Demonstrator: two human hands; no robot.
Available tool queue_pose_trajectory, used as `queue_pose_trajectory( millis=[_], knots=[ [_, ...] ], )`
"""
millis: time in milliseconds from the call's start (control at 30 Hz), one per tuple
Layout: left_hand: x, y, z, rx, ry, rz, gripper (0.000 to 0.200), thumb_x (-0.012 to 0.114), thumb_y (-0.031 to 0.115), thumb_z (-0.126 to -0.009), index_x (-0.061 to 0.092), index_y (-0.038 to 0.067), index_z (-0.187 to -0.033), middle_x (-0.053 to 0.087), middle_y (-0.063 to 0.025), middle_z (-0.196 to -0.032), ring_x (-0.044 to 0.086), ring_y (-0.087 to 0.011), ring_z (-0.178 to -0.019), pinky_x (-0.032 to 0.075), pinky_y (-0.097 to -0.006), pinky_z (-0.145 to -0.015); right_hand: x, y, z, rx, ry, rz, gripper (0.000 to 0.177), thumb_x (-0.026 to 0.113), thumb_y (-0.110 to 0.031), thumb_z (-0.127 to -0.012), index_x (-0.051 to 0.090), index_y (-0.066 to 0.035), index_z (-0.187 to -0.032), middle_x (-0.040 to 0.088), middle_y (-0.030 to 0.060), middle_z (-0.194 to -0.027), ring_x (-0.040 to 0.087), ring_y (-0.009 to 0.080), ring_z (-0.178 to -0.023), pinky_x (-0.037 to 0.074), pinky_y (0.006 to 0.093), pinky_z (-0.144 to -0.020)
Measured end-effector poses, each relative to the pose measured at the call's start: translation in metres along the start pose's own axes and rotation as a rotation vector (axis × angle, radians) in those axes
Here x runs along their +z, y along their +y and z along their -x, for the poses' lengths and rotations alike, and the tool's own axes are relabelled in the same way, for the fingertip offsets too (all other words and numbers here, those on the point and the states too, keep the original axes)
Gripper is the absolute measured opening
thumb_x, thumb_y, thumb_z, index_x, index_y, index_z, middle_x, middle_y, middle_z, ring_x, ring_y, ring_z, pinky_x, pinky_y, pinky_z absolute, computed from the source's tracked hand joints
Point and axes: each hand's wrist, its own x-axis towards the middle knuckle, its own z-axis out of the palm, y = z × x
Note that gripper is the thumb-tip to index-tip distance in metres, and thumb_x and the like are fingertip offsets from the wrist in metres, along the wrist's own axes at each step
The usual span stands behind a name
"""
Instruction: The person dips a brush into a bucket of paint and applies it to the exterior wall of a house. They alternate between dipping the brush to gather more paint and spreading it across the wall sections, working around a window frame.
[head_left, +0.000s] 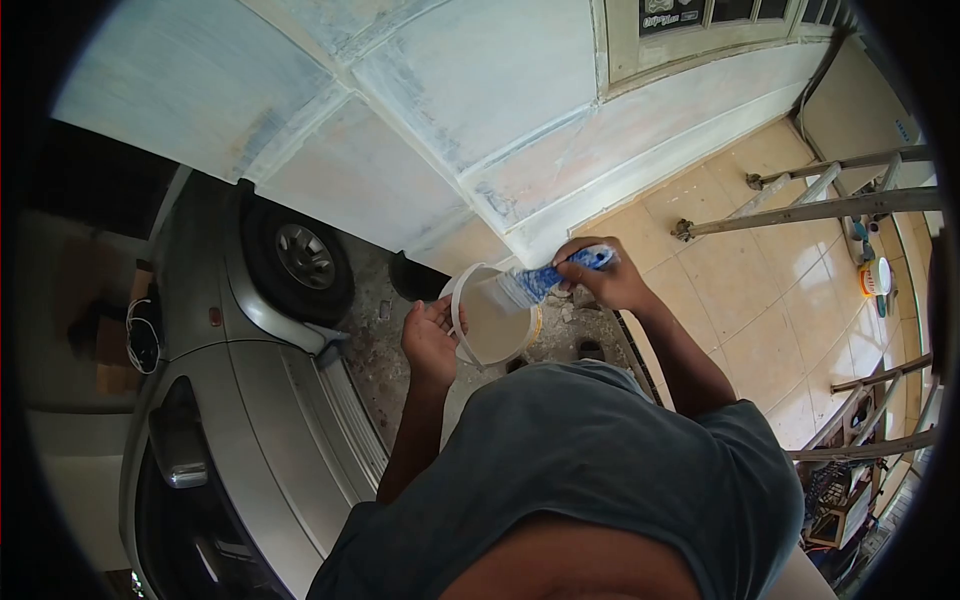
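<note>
A white plastic bucket (pixel 482 340) is in front of my body, its inside coated pale. My left hand (pixel 432 338) grips it at the left side, fingers at the rim and thumb pointing up. In my right hand (pixel 605 275) is a wide paintbrush (pixel 541 284) with a blue-and-white smeared handle. Its whitish bristles hang over the bucket's opening and overlap the rim in this view. The wall (pixel 400 160) ahead has whitish paint over panels, with bluish and pinkish patches showing through.
A grey car (pixel 280 390) stands close on the left, its front wheel (pixel 303 255) near the wall. Wooden ladders (pixel 800 213) lie across the right side over the tiled floor (pixel 700 300). A small white tub (pixel 875 277) sits beyond them. A windowed door (pixel 690 40) is at the upper right.
</note>
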Motion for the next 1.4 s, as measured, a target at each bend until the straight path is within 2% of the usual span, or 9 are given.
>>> queue_pose_trajectory(
  millis=[100, 267, 367, 667, 800, 833, 867, 967, 1400],
  knots=[
    [0.004, 0.001, -0.001, 0.025, -0.081, -0.052, 0.06, 0.044, 0.05, -0.089, 0.055, -0.005, -0.111, 0.059, -0.0106, -0.093, 0.054, -0.0201, -0.087, 0.041, -0.0322, -0.081, 0.03, -0.011, -0.01, -0.193, -0.244, 0.361, 0.008, 0.065, -0.004, -0.08, 0.068, 0.0, -0.086, 0.068, 0.0126, -0.076, 0.065, 0.0201, -0.068, 0.052, 0.0326, -0.065],
    [0.005, 0.004, -0.003, 0.026, -0.156, -0.092, 0.068, 0.044, 0.055, -0.087, 0.053, -0.006, -0.115, 0.056, -0.0137, -0.106, 0.053, -0.0226, -0.094, 0.041, -0.0341, -0.086, 0.084, 0.036, -0.039, -0.161, -0.59, 0.828, 0.014, 0.064, -0.007, -0.075, 0.07, -0.003, -0.086, 0.067, 0.0183, -0.081, 0.065, 0.0361, -0.075, 0.051, 0.0402, -0.072],
    [0.01, 0.004, -0.003, 0.034, -0.17, -0.077, 0.068, 0.044, 0.055, -0.087, 0.052, -0.006, -0.116, 0.056, -0.0143, -0.107, 0.053, -0.0228, -0.094, 0.042, -0.0347, -0.086, 0.108, 0.059, -0.057, -0.042, -0.713, 1.154, 0.012, 0.062, -0.006, -0.073, 0.07, -0.003, -0.082, 0.067, 0.0181, -0.079, 0.065, 0.0348, -0.076, 0.051, 0.0418, -0.071],
    [0.014, 0.004, -0.004, 0.053, -0.193, -0.039, 0.067, 0.044, 0.053, -0.088, 0.053, -0.007, -0.114, 0.058, -0.0146, -0.103, 0.054, -0.0225, -0.095, 0.042, -0.0343, -0.086, 0.114, 0.089, -0.07, 0.075, -0.666, 1.165, 0.008, 0.063, -0.008, -0.074, 0.07, -0.004, -0.076, 0.067, 0.0175, -0.083, 0.066, 0.0332, -0.083, 0.052, 0.0436, -0.071],
    [0.01, 0.01, -0.003, 0.077, -0.183, -0.034, 0.068, 0.043, 0.054, -0.088, 0.052, -0.007, -0.116, 0.058, -0.0139, -0.104, 0.054, -0.0221, -0.094, 0.041, -0.0338, -0.087, 0.097, 0.07, -0.071, -0.079, -0.546, 1.131, 0.015, 0.063, -0.013, -0.073, 0.071, -0.002, -0.08, 0.066, 0.0196, -0.075, 0.066, 0.0356, -0.073, 0.052, 0.0415, -0.069],
    [0.009, 0.013, -0.003, 0.077, -0.17, -0.002, 0.066, 0.044, 0.052, -0.088, 0.053, -0.007, -0.114, 0.058, -0.0138, -0.102, 0.054, -0.0218, -0.093, 0.041, -0.0334, -0.086, 0.085, 0.044, -0.059, -0.096, -0.428, 0.716, 0.016, 0.066, -0.015, -0.073, 0.07, -0.003, -0.083, 0.067, 0.0189, -0.075, 0.066, 0.0351, -0.072, 0.052, 0.0399, -0.069],
    [0.01, 0.018, -0.003, 0.08, -0.157, 0.031, 0.064, 0.044, 0.051, -0.089, 0.054, -0.007, -0.113, 0.059, -0.0136, -0.1, 0.054, -0.0214, -0.091, 0.041, -0.033, -0.085, 0.078, 0.016, -0.05, -0.086, -0.33, 0.704, 0.019, 0.069, -0.016, -0.073, 0.07, -0.003, -0.086, 0.067, 0.0187, -0.075, 0.066, 0.0338, -0.069, 0.053, 0.038, -0.069],
    [0.011, 0.022, 0.002, 0.093, -0.145, 0.062, 0.062, 0.045, 0.049, -0.089, 0.055, -0.007, -0.112, 0.059, -0.0133, -0.099, 0.054, -0.0208, -0.089, 0.04, -0.0324, -0.083, 0.056, -0.006, -0.035, 0.172, -0.095, 0.318, 0.015, 0.066, -0.01, -0.082, 0.067, 0.003, -0.089, 0.068, 0.0118, -0.073, 0.066, 0.0144, -0.064, 0.052, 0.027, -0.063],
    [-0.006, 0.021, -0.015, 0.134, -0.165, 0.016, 0.068, 0.045, 0.052, -0.087, 0.052, -0.008, -0.116, 0.055, -0.0159, -0.111, 0.053, -0.0222, -0.1, 0.04, -0.0328, -0.089, 0.012, 0.022, -0.013, 0.27, 0.303, -0.143, 0.018, 0.064, -0.013, -0.087, 0.062, 0.003, -0.095, 0.064, 0.0101, -0.076, 0.063, 0.0155, -0.062, 0.053, 0.026, -0.059]
  ],
)
